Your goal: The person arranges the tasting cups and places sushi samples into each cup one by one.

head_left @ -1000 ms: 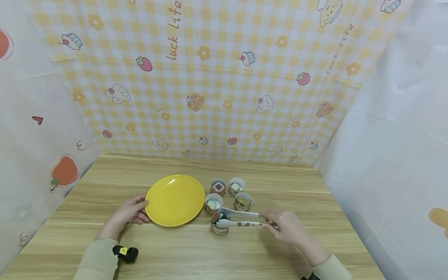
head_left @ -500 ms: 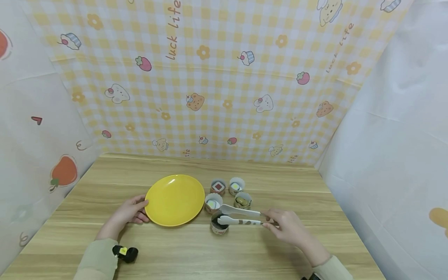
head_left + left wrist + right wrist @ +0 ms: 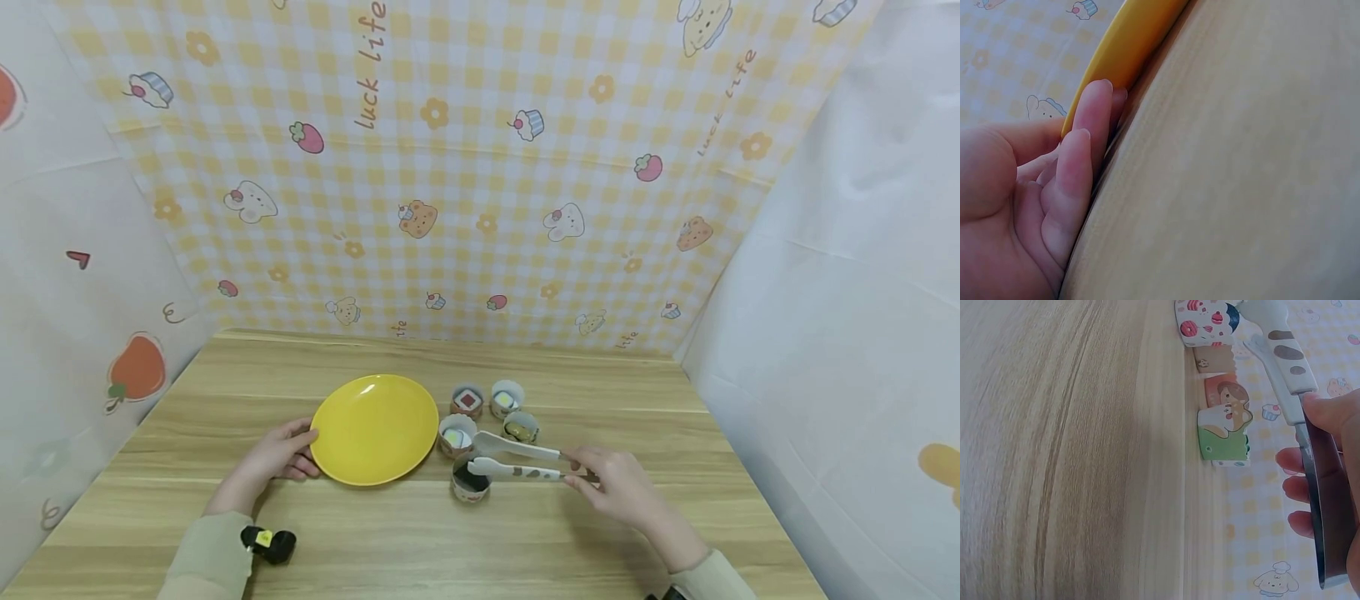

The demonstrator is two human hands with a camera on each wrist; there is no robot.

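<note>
My left hand (image 3: 281,450) pinches the left rim of a yellow plate (image 3: 375,429). In the left wrist view the thumb lies over the plate's edge (image 3: 1113,59) and fingers are beneath it. My right hand (image 3: 611,485) grips white tongs with brown spots (image 3: 521,472) by their dark handle (image 3: 1332,506). The arms of the tongs are spread, their tips over the nearest paper cup (image 3: 470,492). Something dark (image 3: 471,477) fills that cup, its kind hidden. In the right wrist view, dark material shows at the rim of the berry-print cup (image 3: 1204,328).
Behind the front cup stand several more paper cups: one with a white square piece with a red centre (image 3: 468,400), two with pale yellow-centred pieces (image 3: 506,401) (image 3: 455,438), and one with a greenish-brown piece (image 3: 520,431). A checked cloth (image 3: 480,183) hangs behind the wooden table (image 3: 375,542).
The tongs have lifted slightly away from the front cup, tips shifting a little right. The reddish, dark piece seen between them earlier no longer shows; the cup looks dark inside. My left hand stays put.
</note>
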